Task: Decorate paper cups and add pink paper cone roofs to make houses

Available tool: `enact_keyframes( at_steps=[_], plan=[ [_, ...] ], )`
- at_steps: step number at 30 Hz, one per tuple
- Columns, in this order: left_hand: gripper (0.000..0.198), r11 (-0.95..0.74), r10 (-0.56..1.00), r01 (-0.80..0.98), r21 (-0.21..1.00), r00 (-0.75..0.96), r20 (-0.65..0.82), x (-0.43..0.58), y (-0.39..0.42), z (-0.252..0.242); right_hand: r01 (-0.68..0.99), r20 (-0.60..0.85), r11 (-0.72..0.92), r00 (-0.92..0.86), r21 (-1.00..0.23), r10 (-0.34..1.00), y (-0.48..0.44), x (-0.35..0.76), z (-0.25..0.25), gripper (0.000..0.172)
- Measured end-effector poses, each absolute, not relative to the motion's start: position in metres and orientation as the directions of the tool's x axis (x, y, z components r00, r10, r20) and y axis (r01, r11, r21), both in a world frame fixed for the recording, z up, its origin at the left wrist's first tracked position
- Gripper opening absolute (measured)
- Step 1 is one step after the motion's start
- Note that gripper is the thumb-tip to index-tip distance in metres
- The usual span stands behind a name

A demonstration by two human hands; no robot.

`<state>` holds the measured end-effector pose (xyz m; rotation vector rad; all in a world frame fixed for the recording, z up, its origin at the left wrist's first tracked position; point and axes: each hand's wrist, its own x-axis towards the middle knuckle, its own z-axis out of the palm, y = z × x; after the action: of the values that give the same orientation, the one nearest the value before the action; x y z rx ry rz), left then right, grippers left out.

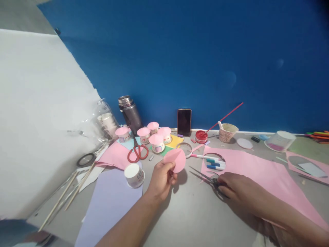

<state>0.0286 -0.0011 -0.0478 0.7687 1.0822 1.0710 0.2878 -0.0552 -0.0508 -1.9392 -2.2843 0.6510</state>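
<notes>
Between the thumb and fingers of my left hand (162, 180) is a pink paper circle (177, 158), held above the table with a slit or crease in it. My right hand (238, 188) is wrapped round dark-handled scissors (203, 175), whose blades point left toward the circle without touching it. A white paper cup (133, 175) stands upside down left of my left hand, on purple paper (110, 202). Behind it are several small decorated cups topped with pink paper discs (157, 140). A pink sheet (246, 164) with a round hole lies by my right hand.
Red-handled scissors (138, 153) lie near the decorated cups. At the back stand a dark flask (130, 115), a phone (184, 121), a red paint pot (201, 136) with a stick, and a patterned cup (228, 132). Markers (216, 164) lie right of centre; wooden sticks (59, 202) are at left.
</notes>
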Motion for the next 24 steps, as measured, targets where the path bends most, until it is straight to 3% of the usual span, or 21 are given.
enact_keyframes(
  at_steps=[3, 6, 9, 11, 18, 24],
  plan=[
    [0.025, 0.331, 0.943, -0.314, 0.89, 0.068, -0.326, 0.028, 0.001, -0.049, 0.81, -0.289, -0.009, -0.199, -0.587, 0.936, -0.05, 0.295, -0.049, 0.025],
    [0.026, 0.324, 0.944, -0.308, 0.894, 0.043, -0.328, 0.028, 0.001, -0.051, 0.539, -0.413, -0.233, -0.24, -0.809, 0.878, -0.048, 0.296, -0.042, 0.039],
    [0.027, 0.316, 0.946, -0.286, 0.905, 0.02, -0.324, 0.029, 0.0, -0.051, 0.236, -0.313, -0.246, -0.31, -0.94, 0.898, -0.05, 0.292, -0.04, 0.051],
    [0.029, 0.307, 0.949, -0.268, 0.913, 0.013, -0.315, 0.03, -0.001, -0.05, 0.155, -0.249, -0.209, -0.319, -0.966, 0.914, -0.052, 0.288, -0.041, 0.055],
    [0.027, 0.274, 0.962, -0.23, 0.934, 0.043, -0.271, 0.03, -0.002, -0.049, 0.352, -0.245, -0.131, -0.302, -0.927, 0.921, -0.056, 0.275, -0.048, 0.057],
    [0.023, 0.288, 0.958, -0.216, 0.933, 0.065, -0.281, 0.03, -0.001, -0.054, 0.411, -0.284, -0.162, -0.255, -0.897, 0.924, -0.058, 0.271, -0.06, 0.054]
  ],
)
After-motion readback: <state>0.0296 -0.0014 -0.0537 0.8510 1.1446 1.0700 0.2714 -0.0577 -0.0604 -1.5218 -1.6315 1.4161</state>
